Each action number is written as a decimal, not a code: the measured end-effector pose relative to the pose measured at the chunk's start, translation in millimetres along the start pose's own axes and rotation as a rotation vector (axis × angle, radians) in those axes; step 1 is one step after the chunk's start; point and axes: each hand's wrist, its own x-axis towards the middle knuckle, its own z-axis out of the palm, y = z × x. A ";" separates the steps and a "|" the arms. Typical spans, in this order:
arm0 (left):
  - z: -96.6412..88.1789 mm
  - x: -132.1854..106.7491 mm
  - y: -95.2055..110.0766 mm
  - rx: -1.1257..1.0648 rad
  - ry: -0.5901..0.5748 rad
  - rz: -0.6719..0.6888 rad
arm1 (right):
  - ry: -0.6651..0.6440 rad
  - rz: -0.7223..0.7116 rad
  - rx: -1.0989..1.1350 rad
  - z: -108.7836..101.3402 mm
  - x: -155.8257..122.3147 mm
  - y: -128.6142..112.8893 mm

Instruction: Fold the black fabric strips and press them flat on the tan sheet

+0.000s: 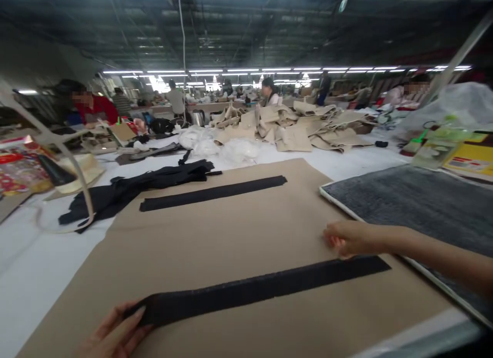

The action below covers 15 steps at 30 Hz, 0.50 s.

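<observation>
A large tan fabric panel (239, 234) lies flat on the white table. Two long black strips lie across it: a far strip (213, 192) and a near strip (265, 288). My left hand (115, 332) rests at the near strip's left end, thumb on the black band, fingers stretched flat. My right hand (346, 239) is curled, fingertips pressed down on the tan panel just above the near strip's right end.
A heap of black fabric (131, 188) lies left of the far strip. A grey padded board (416, 204) sits at the right. Tan cut pieces (292, 124) and white cloth pile up behind. Other people work at tables farther back.
</observation>
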 end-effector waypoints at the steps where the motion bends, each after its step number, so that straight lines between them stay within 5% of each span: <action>1: 4.5 -10.8 4.0 0.016 -0.022 0.015 | 0.107 -0.062 -0.061 3.1 4.8 -8.9; 3: 15.9 -31.0 11.3 0.039 -0.094 0.069 | 0.313 -0.192 -0.133 14.6 20.8 -36.2; 5: 25.9 -41.1 15.1 0.024 -0.101 0.135 | 0.364 -0.307 -0.063 34.5 42.8 -77.7; 10: 27.0 -40.0 12.6 0.010 -0.048 0.204 | 0.190 -0.657 0.193 97.4 77.4 -222.5; 13: 22.2 -39.5 7.9 0.015 -0.053 0.244 | 0.146 -0.690 0.148 119.0 86.7 -291.0; 15: 18.7 -36.8 4.7 0.065 -0.061 0.288 | 0.131 -0.658 0.122 127.0 94.4 -315.0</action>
